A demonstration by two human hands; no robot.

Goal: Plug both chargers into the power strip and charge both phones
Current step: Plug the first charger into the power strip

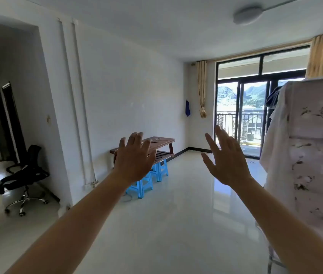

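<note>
Both arms are stretched forward at chest height, backs of the hands toward the camera. The left hand (pixel 134 161) is held up with its fingers spread and slightly curled; nothing is gripped and nothing is touched. The right hand (pixel 229 162) is likewise raised with the fingers fanned apart, empty and clear of every surface.

Behind the left hand, against the white wall, a brown wooden bench table (pixel 164 142) is seen, partly covered by that hand. Small pale items (pixel 157 139) lie on its top toward the far end, but they are too small and blurred to be told as chargers, phones or a power strip. A slatted lower shelf runs under the top. Two blue plastic stools (pixel 157 172) stand under and just in front of the bench. A thin white loop of cable (pixel 128 198) lies on the floor by the nearer stool.

The glossy pale tiled floor (pixel 166 224) lies open between the person and the bench. At the left, a black office chair (pixel 25 175) on a chrome star base stands beside a doorway. At the right edge, a wardrobe covered in patterned fabric (pixel 319 155) stands close by the right arm, with clothes hung at its corner. At the far end, a dark-framed glass balcony door (pixel 241 113) is flanked by yellow curtains.
</note>
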